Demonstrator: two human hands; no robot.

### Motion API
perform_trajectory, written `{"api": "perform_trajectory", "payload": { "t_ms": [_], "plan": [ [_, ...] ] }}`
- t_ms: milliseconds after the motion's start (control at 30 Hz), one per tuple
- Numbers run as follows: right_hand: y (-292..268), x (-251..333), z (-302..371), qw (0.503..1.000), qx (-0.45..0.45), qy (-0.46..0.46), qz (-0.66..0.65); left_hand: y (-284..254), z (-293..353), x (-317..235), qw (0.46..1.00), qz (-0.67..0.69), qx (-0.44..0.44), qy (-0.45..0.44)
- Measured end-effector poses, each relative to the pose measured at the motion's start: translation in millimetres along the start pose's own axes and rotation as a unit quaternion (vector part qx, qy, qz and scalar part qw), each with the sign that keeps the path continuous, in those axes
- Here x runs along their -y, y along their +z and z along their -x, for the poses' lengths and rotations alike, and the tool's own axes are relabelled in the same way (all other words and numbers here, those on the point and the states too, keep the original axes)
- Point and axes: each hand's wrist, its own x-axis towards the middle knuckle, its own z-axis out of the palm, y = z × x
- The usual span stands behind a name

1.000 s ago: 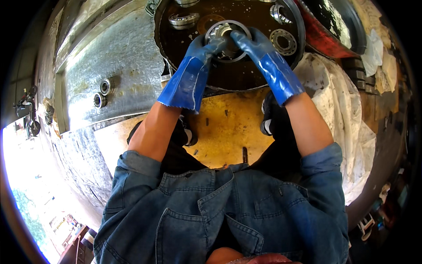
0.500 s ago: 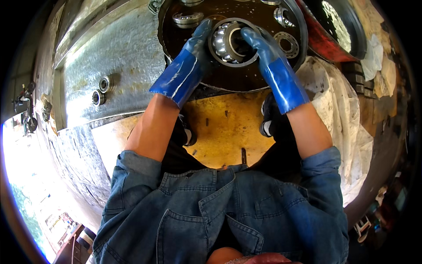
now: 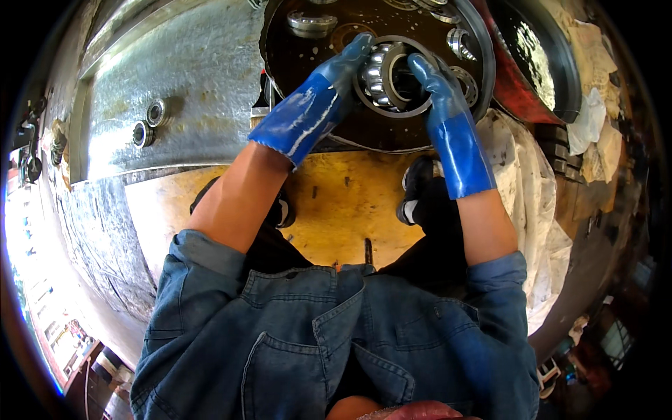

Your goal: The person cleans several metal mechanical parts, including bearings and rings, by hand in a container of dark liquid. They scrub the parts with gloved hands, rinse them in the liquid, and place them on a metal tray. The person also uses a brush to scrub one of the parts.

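Observation:
A large roller bearing (image 3: 376, 78) is held between my two hands over a round basin (image 3: 489, 66) of dark liquid. Its inner ring and rollers sit tilted inside the shiny outer ring (image 3: 389, 113). My left hand (image 3: 343, 68), in a long blue rubber glove, grips the left side of the bearing. The opposite side is held by my right hand (image 3: 439, 91), gloved the same way, its thumb near the bore. Some fingers of both hands are hidden beneath the bearing. More bearing parts lie in the liquid, among them a ring (image 3: 311, 25) and a roller set (image 3: 460, 43).
Two small bearings (image 3: 157, 112) rest on the metal tray (image 3: 203, 91) at left. A brush (image 3: 261, 105) stands beside the basin. At right are a red-sided container (image 3: 514, 87) and a whitish cloth sheet (image 3: 521, 182). My feet flank a yellow board (image 3: 325, 203).
Both hands have shifted slightly right with the bearing, relative to the basin. The whole view has also moved a little, bringing the brush by the basin into sight.

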Motion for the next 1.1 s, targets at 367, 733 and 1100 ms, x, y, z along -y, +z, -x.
{"api": "perform_trajectory", "payload": {
  "t_ms": [367,733,1100],
  "plan": [
    [20.1,1.3,1.0,0.999,-0.006,0.034,-0.018,-18.5,-24.8,21.2,0.986,-0.001,-0.044,0.161],
    [7.4,10.7,6.7,0.997,-0.014,0.080,-0.007,8.2,-22.3,13.8,0.987,0.058,-0.150,-0.019],
    [12.6,18.2,7.4,0.990,0.004,0.017,0.140,10.3,-9.9,12.8,0.981,-0.083,-0.167,0.053]
  ]
}}
